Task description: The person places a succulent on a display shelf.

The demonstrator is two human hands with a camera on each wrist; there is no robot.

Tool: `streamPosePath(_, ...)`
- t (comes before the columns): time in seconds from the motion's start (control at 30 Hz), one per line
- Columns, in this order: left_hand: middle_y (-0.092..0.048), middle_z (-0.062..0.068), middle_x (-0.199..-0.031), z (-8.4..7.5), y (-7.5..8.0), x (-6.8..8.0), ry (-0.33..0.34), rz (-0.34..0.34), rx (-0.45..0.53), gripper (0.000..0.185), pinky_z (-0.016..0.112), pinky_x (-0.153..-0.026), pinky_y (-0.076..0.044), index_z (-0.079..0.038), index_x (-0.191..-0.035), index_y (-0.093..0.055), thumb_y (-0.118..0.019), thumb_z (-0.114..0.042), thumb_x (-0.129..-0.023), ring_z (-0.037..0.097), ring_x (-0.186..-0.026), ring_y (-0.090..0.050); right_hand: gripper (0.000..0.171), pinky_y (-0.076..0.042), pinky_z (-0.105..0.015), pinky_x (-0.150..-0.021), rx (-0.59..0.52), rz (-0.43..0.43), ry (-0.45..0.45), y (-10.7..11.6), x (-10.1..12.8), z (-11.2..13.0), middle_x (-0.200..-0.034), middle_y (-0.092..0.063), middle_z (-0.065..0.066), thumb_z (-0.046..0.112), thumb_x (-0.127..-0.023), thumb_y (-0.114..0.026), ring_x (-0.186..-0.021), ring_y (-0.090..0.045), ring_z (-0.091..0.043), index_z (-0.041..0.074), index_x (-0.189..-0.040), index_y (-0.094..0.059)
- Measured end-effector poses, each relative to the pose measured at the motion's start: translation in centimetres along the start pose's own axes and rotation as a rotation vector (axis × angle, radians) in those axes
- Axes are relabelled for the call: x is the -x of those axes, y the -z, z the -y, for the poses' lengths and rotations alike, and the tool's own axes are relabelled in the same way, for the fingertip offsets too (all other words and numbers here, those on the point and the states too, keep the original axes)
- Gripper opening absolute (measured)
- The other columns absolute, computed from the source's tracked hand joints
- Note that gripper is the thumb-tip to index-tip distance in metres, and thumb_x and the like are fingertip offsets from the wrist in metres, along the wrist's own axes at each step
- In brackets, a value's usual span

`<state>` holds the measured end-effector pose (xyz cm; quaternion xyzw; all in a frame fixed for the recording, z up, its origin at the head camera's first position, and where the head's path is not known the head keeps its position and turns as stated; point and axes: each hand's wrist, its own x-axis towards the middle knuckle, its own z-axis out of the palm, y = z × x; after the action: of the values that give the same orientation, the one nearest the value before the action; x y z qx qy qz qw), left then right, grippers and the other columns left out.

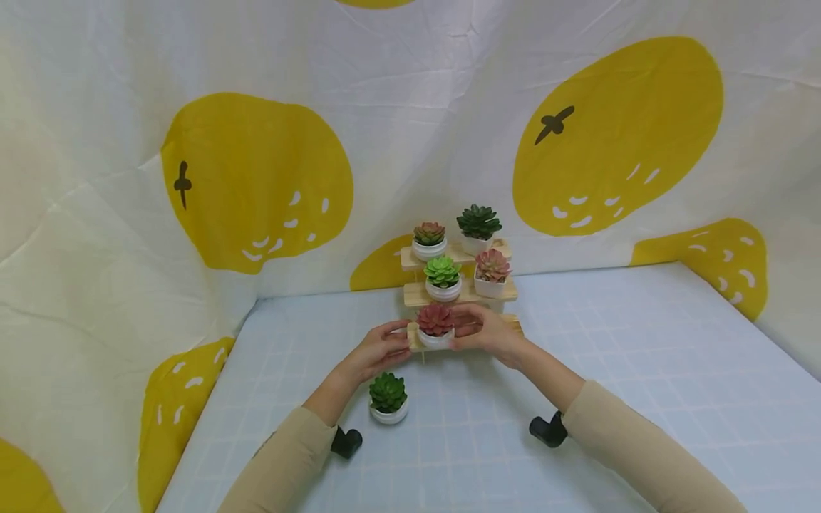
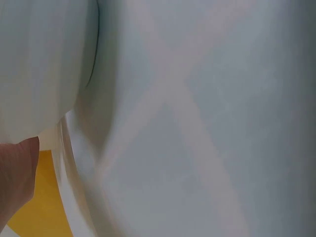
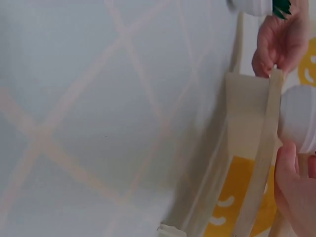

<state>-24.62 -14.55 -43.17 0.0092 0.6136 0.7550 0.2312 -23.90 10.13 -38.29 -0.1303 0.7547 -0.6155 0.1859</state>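
Note:
A small wooden tiered stand (image 1: 462, 291) holds several potted artificial succulents. On its lowest step is a dark red succulent (image 1: 435, 320) in a white pot (image 3: 298, 118). My right hand (image 1: 484, 330) grips this pot from the right, thumb low and fingers behind the plant. My left hand (image 1: 378, 349) is at the left end of the lowest step, and in the right wrist view its fingertips pinch the plank's end (image 3: 274, 89). A green succulent (image 1: 388, 392) in a round white pot (image 2: 39, 64) stands on the table near my left forearm.
Higher on the stand are a bright green succulent (image 1: 442, 272), a pink one (image 1: 492, 266), a reddish-green one (image 1: 429, 233) and a dark green one (image 1: 478, 222). A light blue checked cloth (image 1: 641, 399) covers the table. Behind hangs a white curtain (image 1: 423, 142) with yellow fruit shapes.

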Motion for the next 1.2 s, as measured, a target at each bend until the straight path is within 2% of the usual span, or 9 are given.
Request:
streamPosePath(0.3,-0.045,0.022,-0.13,-0.1,-0.1,0.0,0.01,0.001,0.0,0.053,0.026,-0.08,-0.052,0.002,-0.143,-0.029,-0.046,0.006,-0.094,0.013,-0.09,-0.059,0.06,-0.051,-0.027,-0.079,-0.06,0.04,0.029,0.4,1.5,-0.5,-0.117,-0.054,-0.021,0.002,-0.077,-0.073,-0.102,-0.053,-0.03,-0.007,-0.129,-0.044)
streamPosePath(0.53,-0.047,0.022,-0.128,-0.1,0.0,-0.1,0.016,-0.027,0.01,0.052,0.026,-0.079,-0.053,0.002,-0.142,-0.031,-0.047,0.007,-0.093,0.013,-0.088,-0.059,0.063,-0.051,-0.029,-0.079,-0.059,0.055,0.066,-0.1,2.2,-0.8,-0.118,-0.053,-0.024,0.002,-0.074,-0.076,-0.108,-0.049,-0.043,-0.007,-0.129,-0.046)
streamPosePath(0.63,-0.045,0.023,-0.13,-0.2,-0.1,0.0,0.021,-0.03,0.012,0.052,0.026,-0.079,-0.053,0.002,-0.142,-0.031,-0.047,0.007,-0.092,0.013,-0.088,-0.059,0.063,-0.052,-0.029,-0.079,-0.078,0.038,0.057,-0.4,2.4,-0.9,-0.119,-0.052,-0.025,0.001,-0.074,-0.075,-0.108,-0.049,-0.042,-0.006,-0.129,-0.046)
streamPosePath(0.8,-0.045,0.024,-0.131,-0.1,-0.1,-0.1,0.023,-0.031,0.01,0.053,0.027,-0.079,-0.052,0.002,-0.142,-0.031,-0.047,0.007,-0.092,0.014,-0.089,-0.059,0.059,-0.051,-0.03,-0.081,-0.099,0.034,0.048,-0.8,2.9,-1.3,-0.12,-0.051,-0.025,-0.002,-0.075,-0.074,-0.103,-0.053,-0.032,-0.006,-0.127,-0.046)
streamPosePath(0.93,-0.046,0.022,-0.129,-0.1,-0.1,-0.1,0.024,-0.036,0.007,0.053,0.026,-0.079,-0.052,0.001,-0.142,-0.032,-0.048,0.007,-0.092,0.014,-0.089,-0.059,0.055,-0.05,-0.03,-0.082,-0.097,0.074,0.049,-1.2,3.2,-1.6,-0.12,-0.049,-0.026,-0.002,-0.076,-0.072,-0.103,-0.053,-0.03,-0.007,-0.124,-0.047)
streamPosePath(1.2,-0.048,0.022,-0.126,-0.2,-0.3,0.0,0.02,-0.038,0.002,0.053,0.027,-0.078,-0.053,0.002,-0.142,-0.031,-0.048,0.007,-0.092,0.014,-0.088,-0.059,0.064,-0.05,-0.032,-0.083,-0.108,0.182,0.039,-2.7,3.7,-1.6,-0.121,-0.048,-0.028,0.004,-0.076,-0.075,-0.11,-0.046,-0.043,-0.009,-0.13,-0.043)
